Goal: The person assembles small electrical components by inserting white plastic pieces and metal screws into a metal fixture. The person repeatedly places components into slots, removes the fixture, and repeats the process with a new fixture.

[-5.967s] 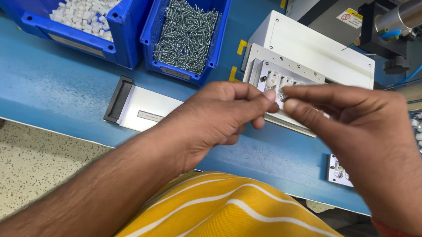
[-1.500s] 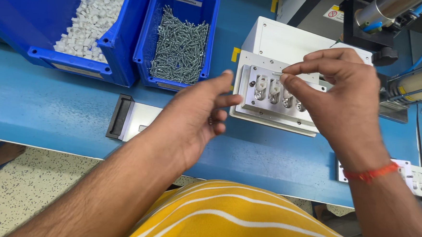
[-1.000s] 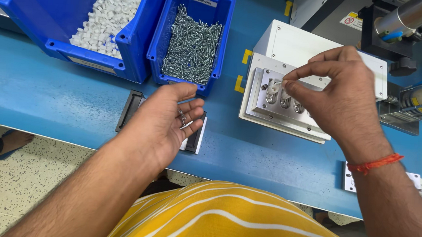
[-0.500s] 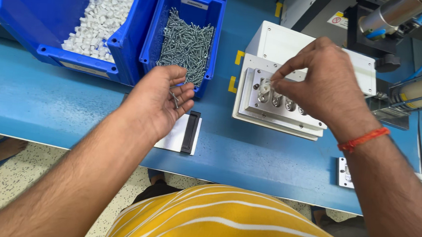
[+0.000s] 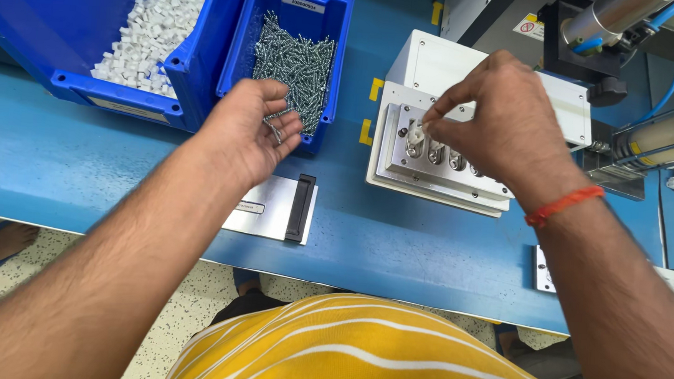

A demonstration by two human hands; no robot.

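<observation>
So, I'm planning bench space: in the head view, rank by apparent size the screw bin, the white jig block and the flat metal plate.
1. Screw bin
2. White jig block, partly hidden by the right hand
3. Flat metal plate, partly under the left hand
</observation>
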